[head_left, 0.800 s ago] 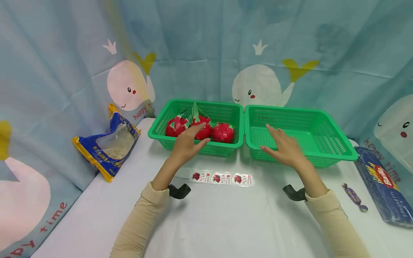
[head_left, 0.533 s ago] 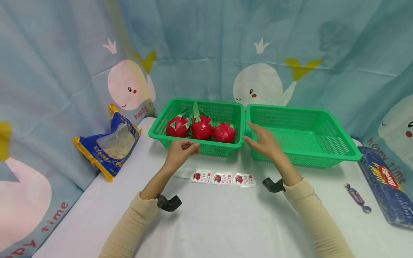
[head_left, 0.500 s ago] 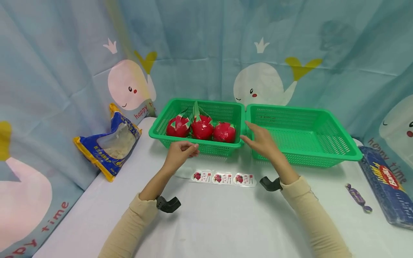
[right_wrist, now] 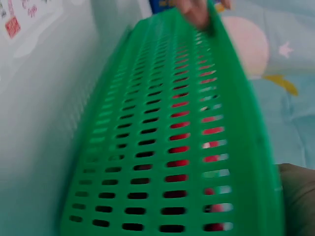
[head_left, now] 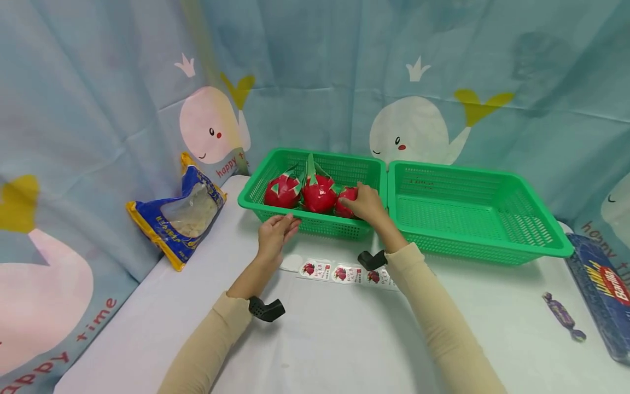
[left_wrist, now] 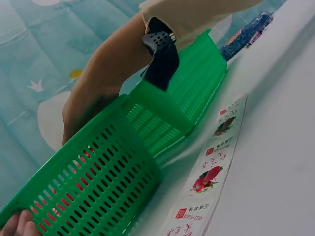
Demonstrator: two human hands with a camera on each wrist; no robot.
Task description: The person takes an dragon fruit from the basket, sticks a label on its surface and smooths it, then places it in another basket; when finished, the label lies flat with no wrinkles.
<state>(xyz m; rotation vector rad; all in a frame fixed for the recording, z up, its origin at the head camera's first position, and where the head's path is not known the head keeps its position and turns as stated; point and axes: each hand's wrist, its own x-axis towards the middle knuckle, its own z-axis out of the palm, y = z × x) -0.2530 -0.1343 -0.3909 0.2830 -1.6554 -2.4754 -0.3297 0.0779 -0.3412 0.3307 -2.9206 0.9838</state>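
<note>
The left green basket (head_left: 320,224) holds three red dragon fruits with green-tipped scales. My right hand (head_left: 366,203) reaches over its front rim and grips the rightmost dragon fruit (head_left: 346,196), partly covering it. The middle dragon fruit (head_left: 319,196) and the left dragon fruit (head_left: 283,191) sit beside it. At the front rim, my left hand (head_left: 275,234) holds the basket edge; its fingers (left_wrist: 20,225) show low on the basket wall in the left wrist view. In the right wrist view, red skin shows through the wall slots, while the right hand's grip is hidden.
A second green basket (head_left: 448,210) stands right against the first. In front lies a strip of dragon fruit labels (head_left: 342,273), partly under the right arm. A blue noodle bag (head_left: 189,216) is at left; a purple wrapped candy (head_left: 563,316) and a blue spaghetti pack (head_left: 602,284) are at right.
My right hand has moved left from the right basket into the left one and taken hold of the rightmost dragon fruit. The left hand has drawn back from above the fruits to the front rim.
</note>
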